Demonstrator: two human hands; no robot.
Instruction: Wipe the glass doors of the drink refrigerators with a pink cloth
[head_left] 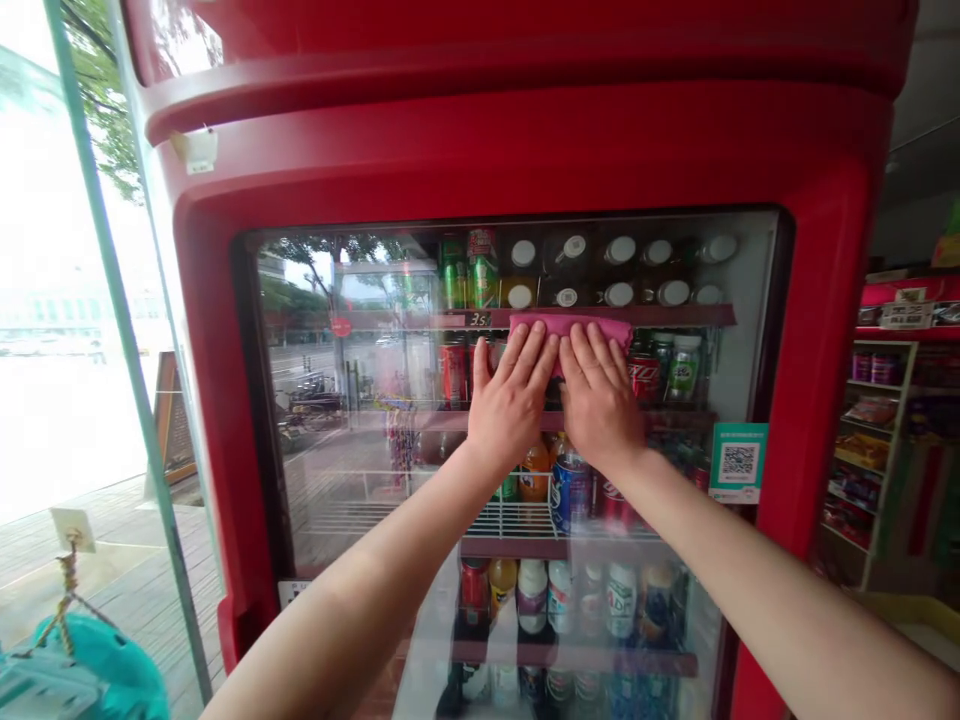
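Together, the person's bare left grip (510,400) and bare right grip (604,403) are lying flat and open, fingers straight, pressing a bright pink cloth (571,324) beneath their fingertips against the clear glass pane (360,400) of a red drinks cooler (487,150); inside, white-capped bottles (620,251) are standing above both.

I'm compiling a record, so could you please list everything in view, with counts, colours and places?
Cooler: one, red, centre
Glass: one pane, clear, cooler's front
Cloth: one, pink, against glass
Drinks: many, mixed colours, inside cooler
QR sticker: one, green-white, glass's right edge
Rack: one, pale, far right
Board: one, brown, left
Pole: one, green, left
Unidentified object: one, turquoise, lower left
Foliage: uncounted, green, upper left
Arms: two, bare, foreground
Left hand: one, bare, on cloth
Right hand: one, bare, on cloth
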